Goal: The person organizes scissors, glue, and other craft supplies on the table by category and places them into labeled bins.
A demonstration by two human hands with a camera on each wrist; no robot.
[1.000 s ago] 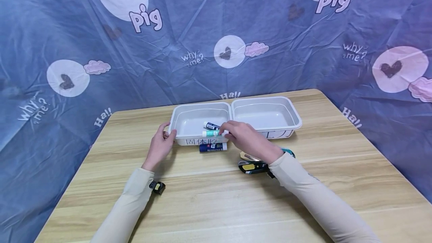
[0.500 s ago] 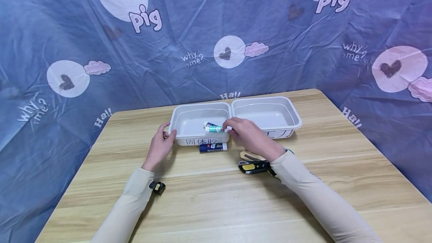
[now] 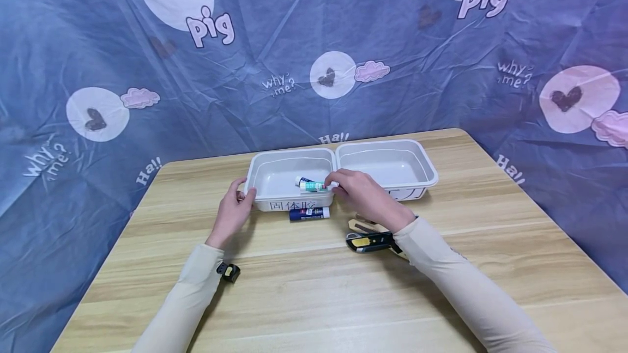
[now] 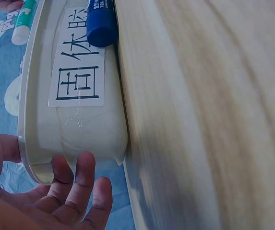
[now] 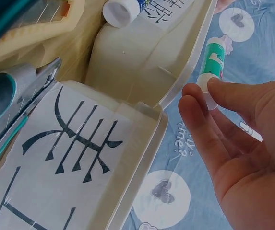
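Note:
My right hand (image 3: 360, 196) pinches a green and white glue stick (image 5: 213, 62) by its white end, between thumb and fingertips. It holds the stick above the left white bin (image 3: 291, 197), which bears a label with Chinese characters. Inside that bin lies a dark blue and white glue stick (image 3: 303, 180), partly hidden by the green one. At the bin's left front corner, my left hand (image 3: 233, 212) holds the rim with thumb and index finger, its other fingers loosely curled. A blue glue stick (image 3: 309, 214) with a white cap lies on the table against the bin's front.
The right white bin (image 3: 414, 194), also labelled, stands beside the left one. Several utility knives (image 3: 369, 242) lie beneath my right wrist, partly hidden by the sleeve. A patterned blue cloth (image 3: 275, 113) hangs behind the wooden table (image 3: 294, 298).
My right hand has raised the green glue stick slightly and shifted it a little right and away from me, over the bin. The left hand has kept its place on the bin.

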